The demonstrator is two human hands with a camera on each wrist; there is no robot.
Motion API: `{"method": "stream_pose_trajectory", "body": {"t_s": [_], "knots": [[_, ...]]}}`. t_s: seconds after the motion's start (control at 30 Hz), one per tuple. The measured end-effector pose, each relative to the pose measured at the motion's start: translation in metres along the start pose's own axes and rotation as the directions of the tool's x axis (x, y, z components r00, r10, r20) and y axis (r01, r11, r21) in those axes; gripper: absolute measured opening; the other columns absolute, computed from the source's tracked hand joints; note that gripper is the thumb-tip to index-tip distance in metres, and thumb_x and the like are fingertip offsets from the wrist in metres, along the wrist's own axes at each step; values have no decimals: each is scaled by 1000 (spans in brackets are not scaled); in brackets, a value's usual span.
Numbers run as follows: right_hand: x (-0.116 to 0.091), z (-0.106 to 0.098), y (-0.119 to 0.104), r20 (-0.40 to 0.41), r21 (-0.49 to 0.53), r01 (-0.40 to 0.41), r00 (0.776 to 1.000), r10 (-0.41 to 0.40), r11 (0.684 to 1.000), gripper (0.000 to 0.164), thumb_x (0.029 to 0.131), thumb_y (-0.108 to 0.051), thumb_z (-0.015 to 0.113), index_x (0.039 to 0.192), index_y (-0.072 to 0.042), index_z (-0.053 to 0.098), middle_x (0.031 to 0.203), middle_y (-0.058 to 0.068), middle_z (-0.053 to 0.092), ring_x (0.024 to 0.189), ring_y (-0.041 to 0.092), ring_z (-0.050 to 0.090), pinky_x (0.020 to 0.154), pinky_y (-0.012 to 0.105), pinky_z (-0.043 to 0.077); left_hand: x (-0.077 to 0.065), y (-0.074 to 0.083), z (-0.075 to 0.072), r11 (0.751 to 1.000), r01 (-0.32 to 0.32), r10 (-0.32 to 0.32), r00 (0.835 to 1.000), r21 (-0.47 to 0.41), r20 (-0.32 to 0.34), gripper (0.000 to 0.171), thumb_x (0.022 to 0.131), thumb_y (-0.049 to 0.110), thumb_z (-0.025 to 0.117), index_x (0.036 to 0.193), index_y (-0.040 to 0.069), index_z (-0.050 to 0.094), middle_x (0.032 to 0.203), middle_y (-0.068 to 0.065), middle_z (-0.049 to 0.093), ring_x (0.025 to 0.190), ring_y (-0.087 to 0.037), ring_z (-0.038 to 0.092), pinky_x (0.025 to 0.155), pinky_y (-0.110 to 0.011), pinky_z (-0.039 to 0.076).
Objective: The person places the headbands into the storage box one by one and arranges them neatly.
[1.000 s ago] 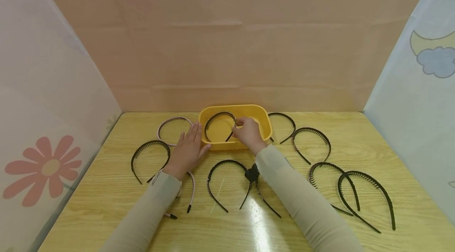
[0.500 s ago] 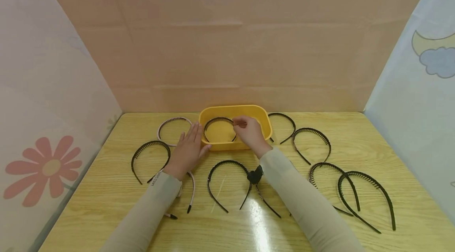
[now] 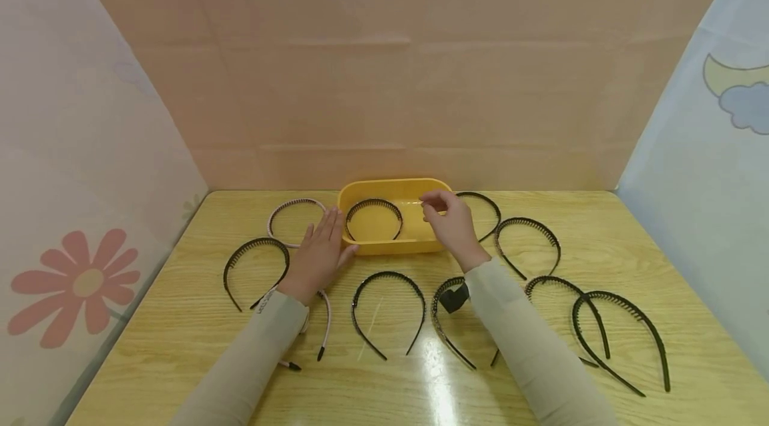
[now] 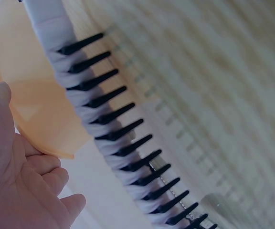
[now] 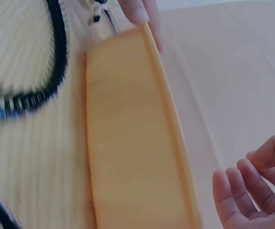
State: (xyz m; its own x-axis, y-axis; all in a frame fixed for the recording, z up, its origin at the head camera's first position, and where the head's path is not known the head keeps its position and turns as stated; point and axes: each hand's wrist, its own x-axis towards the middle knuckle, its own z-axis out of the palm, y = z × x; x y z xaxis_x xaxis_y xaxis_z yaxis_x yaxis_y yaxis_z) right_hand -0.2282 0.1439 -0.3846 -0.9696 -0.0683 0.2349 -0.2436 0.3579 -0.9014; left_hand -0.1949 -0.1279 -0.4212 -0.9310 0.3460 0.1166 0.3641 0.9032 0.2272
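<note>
My left hand (image 3: 315, 259) lies with straight fingers against the left end of a yellow plastic bin (image 3: 390, 248). Inside the bin, toward its left side, a black toothed headband (image 3: 375, 201) rests. Over the bin's right end is my right hand (image 3: 452, 222), fingers loosely bent and holding nothing. The right wrist view has that hand (image 5: 261, 195) apart from the bin wall (image 5: 128, 133), thumb near the index fingertip. In the left wrist view, a pale pink headband with black teeth (image 4: 78, 78) crosses close in front, beside the left hand (image 4: 27, 186).
Several headbands lie around the bin: a pink one (image 3: 294, 200) and a black one (image 3: 258, 240) at left, a black one (image 3: 387, 274) in front, one with a black bow (image 3: 454, 299) partly under the right sleeve, and others at right, including two overlapping (image 3: 663, 346). A wall covering (image 3: 390, 92) stands behind.
The right hand let go of the black headband, which settled lower in the bin, and moved right to the bin's right end. The left hand stayed in place.
</note>
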Motion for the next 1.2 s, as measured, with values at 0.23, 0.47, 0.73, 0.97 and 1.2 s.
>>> {"method": "stream_pose_trajectory", "body": {"t_s": [0.23,0.47,0.73,0.97,1.2], "knots": [[4,-36,8,-101,-99,35,994,-45,994,23,101,-7,54,118,2,68,114,22,68,97,30,66,70,14,55,1,1,0,1000,2,-2,1000,-4,6,78,108,47,43,160,-5,16,167,-22,15,155,-35,14,122,-59,16],[1,-84,23,-173,-248,-30,985,-14,968,28,103,-14,52,119,0,69,111,19,69,89,20,65,68,17,50,2,3,0,1000,-9,9,1000,-1,6,79,108,47,44,160,-5,16,167,-22,13,154,-36,15,121,-59,18],[-10,-136,37,-155,-366,-144,984,93,919,37,104,-18,45,128,5,61,123,25,62,111,42,59,84,48,51,2,3,1,1000,-10,10,1000,1,3,79,108,47,44,160,-5,16,167,-22,15,154,-36,15,121,-59,18],[-20,-164,47,-193,-456,-227,969,153,861,41,103,-17,43,130,10,57,120,30,59,108,46,58,82,55,50,1,1,-1,1000,-12,12,1000,-1,-7,79,108,47,44,160,-6,16,166,-23,16,154,-36,15,121,-59,17],[-31,-182,61,-221,-474,-338,939,262,813,45,103,-16,45,136,14,52,125,34,54,108,49,54,80,56,49,0,1,0,1000,-6,6,1000,-5,-3,79,108,47,44,160,-5,16,166,-23,16,154,-36,15,121,-59,17]]}}
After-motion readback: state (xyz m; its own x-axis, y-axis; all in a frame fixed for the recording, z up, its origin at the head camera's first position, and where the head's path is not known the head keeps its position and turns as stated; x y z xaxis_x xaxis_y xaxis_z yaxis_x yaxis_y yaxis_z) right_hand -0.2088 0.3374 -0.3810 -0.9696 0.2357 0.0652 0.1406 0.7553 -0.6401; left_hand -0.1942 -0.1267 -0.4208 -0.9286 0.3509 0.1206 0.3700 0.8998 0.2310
